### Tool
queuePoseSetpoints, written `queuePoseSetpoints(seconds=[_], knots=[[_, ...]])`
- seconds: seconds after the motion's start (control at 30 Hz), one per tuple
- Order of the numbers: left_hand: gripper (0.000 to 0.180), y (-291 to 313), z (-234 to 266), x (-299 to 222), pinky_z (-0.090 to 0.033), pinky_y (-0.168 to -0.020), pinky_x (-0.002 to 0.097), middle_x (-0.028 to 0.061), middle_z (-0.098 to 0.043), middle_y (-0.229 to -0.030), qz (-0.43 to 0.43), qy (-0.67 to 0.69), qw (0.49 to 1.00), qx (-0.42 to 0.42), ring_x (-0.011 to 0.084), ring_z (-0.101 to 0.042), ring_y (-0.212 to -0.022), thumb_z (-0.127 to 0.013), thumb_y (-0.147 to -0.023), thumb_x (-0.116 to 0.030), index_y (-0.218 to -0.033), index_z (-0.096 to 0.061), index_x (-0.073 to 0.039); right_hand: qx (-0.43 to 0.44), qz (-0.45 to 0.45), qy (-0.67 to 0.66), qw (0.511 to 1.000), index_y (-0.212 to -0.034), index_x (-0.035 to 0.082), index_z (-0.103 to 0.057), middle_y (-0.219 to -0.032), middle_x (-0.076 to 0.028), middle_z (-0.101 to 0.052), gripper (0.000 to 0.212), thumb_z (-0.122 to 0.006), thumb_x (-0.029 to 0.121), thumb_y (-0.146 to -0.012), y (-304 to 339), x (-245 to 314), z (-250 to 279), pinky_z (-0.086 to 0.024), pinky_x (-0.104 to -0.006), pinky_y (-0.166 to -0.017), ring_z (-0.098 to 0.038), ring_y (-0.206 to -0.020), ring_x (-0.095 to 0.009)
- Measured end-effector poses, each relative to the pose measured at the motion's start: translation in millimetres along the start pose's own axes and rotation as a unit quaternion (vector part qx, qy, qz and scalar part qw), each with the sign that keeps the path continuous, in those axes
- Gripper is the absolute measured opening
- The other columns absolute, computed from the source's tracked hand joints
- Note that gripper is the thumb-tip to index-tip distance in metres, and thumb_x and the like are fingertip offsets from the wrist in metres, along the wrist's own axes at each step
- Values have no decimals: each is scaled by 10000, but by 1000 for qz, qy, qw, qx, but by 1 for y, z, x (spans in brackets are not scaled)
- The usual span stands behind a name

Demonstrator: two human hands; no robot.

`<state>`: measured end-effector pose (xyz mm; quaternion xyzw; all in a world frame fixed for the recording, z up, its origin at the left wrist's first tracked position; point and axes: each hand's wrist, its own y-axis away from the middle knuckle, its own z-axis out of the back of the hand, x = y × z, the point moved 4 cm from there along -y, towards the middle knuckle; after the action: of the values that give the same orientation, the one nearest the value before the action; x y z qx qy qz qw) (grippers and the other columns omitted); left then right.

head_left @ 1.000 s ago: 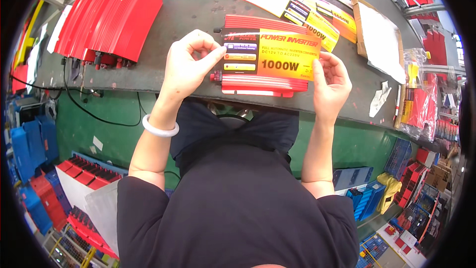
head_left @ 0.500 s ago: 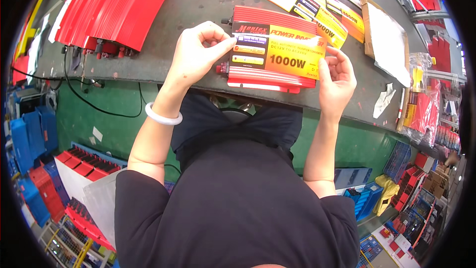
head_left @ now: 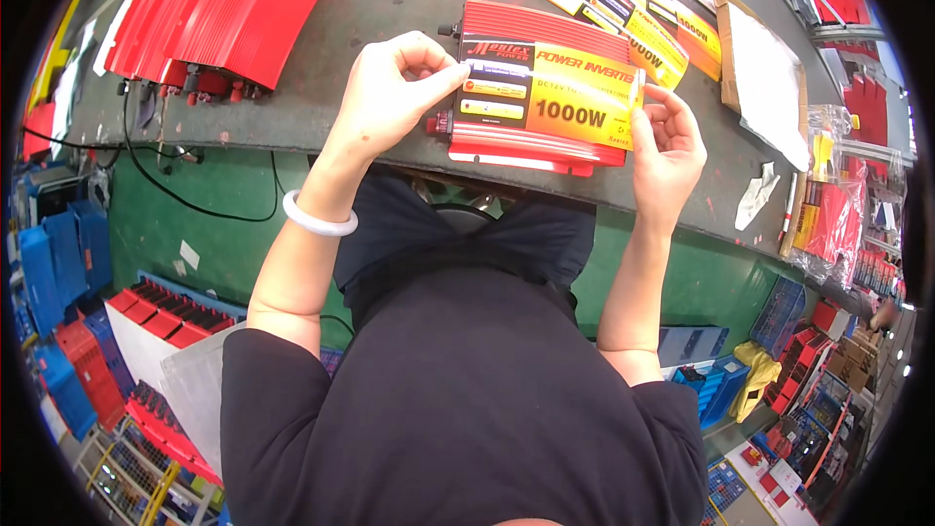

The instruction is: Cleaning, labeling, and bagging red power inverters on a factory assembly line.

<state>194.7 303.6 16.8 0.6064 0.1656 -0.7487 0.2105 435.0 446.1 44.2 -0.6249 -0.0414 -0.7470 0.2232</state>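
A red ribbed power inverter (head_left: 541, 21) lies on the workbench in front of me, its terminals at the left end. Over its top spreads a yellow, orange and black printed label (head_left: 584, 102). My left hand (head_left: 394, 88) pinches the label's left edge between thumb and fingertips. At the opposite end, the thumb and fingers of my right hand (head_left: 667, 141) close on the label's right edge, the other fingers curled. Whether the label's underside touches the casing all over, I cannot tell.
Several red inverters (head_left: 234, 10) stand together at the bench's left, with black cables (head_left: 185, 203) hanging below. More printed labels (head_left: 643, 15) lie behind. On the right are a cardboard tray (head_left: 765, 88) with white sheets, a crumpled paper scrap (head_left: 756, 197) and a pen (head_left: 788, 205).
The label's right part has come down flatter over the inverter, and my right hand has shifted slightly to the right. My left hand keeps its pinch at the left edge.
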Motion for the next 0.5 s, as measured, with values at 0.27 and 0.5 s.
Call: queuePoseSetpoints(seconds=[0.27, 0.5], knots=[[175, 1, 0, 0, -451, -610, 217, 0, -625, -681, -3, -27, 1000, -10, 44, -522, -634, -717, -788, -166, -789, -655, -2, 2, -3, -4, 1000, -1060, -20, -598, -780, 12, -587, 236, -613, -15, -824, 0, -2, 0, -418, -168, -616, -537, -667, -26], [101, 3, -3, -2, -402, -617, 181, -41, -571, -720, -8, -36, 999, 1, 16, -476, -668, -661, -846, -81, -793, -604, -18, 1, -1, 3, 1000, -1069, -18, -600, -784, 13, -586, 246, -618, -14, -823, 1, -2, 0, -417, -168, -625, -539, -676, -28]])
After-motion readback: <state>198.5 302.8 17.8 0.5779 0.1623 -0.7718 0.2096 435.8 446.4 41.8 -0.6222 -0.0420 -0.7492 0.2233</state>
